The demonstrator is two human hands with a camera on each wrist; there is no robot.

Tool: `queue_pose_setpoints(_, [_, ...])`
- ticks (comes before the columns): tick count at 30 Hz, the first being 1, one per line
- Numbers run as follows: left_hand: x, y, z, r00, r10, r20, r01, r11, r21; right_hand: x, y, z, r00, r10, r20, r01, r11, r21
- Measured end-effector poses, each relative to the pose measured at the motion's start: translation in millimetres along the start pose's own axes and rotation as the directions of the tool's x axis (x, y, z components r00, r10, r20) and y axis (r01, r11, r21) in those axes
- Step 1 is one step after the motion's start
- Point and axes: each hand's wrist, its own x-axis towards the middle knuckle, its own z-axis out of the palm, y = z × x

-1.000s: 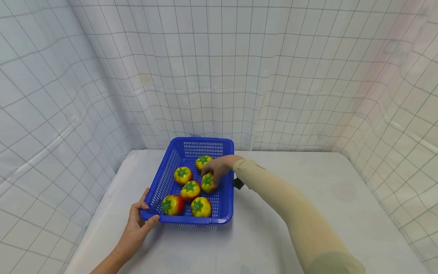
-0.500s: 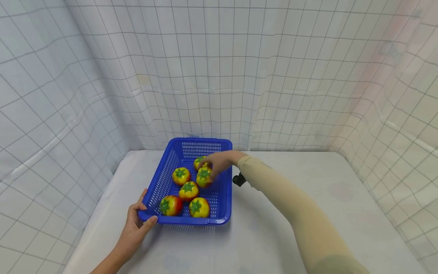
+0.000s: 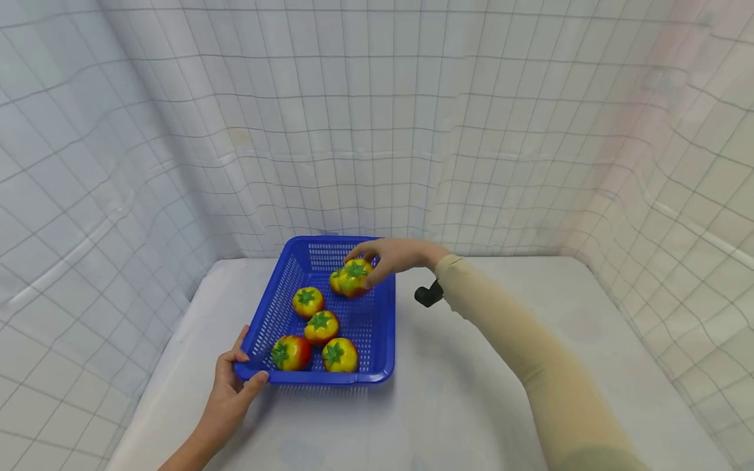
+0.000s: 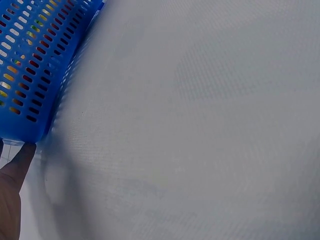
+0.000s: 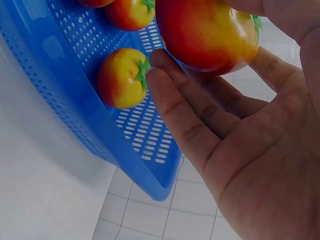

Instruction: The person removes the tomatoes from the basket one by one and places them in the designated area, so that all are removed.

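A blue plastic basket (image 3: 385, 327) with slotted walls stands on the white table. My left hand (image 3: 228, 387) grips its near left corner, thumb at the front rim and fingers at the left side. My right hand (image 3: 396, 255) holds a yellow-red tomato (image 3: 355, 278) with a green star-shaped top, over the right back part of the basket. In the right wrist view that tomato (image 5: 210, 35) sits between thumb and fingers, clear of the basket floor. Another tomato (image 3: 334, 281) is partly hidden behind it. Several more, among them a tomato (image 3: 340, 355) by the front wall, lie in the basket.
White cloth walls (image 3: 353, 131) with a dark grid surround the table (image 3: 501, 366) at the back and both sides. A small black object (image 3: 428, 294) shows beneath my right wrist, by the sleeve.
My right hand has lifted the tomato from the basket floor and carried it up and toward the back. The left hand has kept its grip on the corner.
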Motion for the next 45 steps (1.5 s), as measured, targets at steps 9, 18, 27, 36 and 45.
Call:
queue_pose_setpoints(9, [2.6,-4.7,-1.2,1.000,0.003,-0.006,-0.003,0.999,0.033,-30.9,13.5,-15.9,0.997,0.027,-0.075,-0.022,0.997,0.073])
queue_pose_setpoints(18, [1.7,-1.8,-1.2,0.998,0.062,0.010,-0.062,0.998,0.002,-63.9,37.6,-24.6,0.987,0.051,-0.149,-0.033,0.993,0.116])
queue_pose_setpoints(27, [4.4,-1.7,-4.3,0.995,0.092,0.023,-0.093,0.995,0.028,-97.2,59.4,-28.0,0.973,0.088,-0.213,-0.055,0.986,0.158])
queue_pose_setpoints(36, [5.9,-0.6,-7.2,0.994,0.095,0.046,-0.097,0.994,0.050,-125.7,84.9,-22.8,0.965,0.138,-0.224,-0.086,0.969,0.230])
queue_pose_setpoints(45, [7.3,-3.4,-6.7,0.994,0.093,0.050,-0.094,0.996,0.004,-138.5,101.7,-14.5,0.961,0.162,-0.226,-0.092,0.952,0.292])
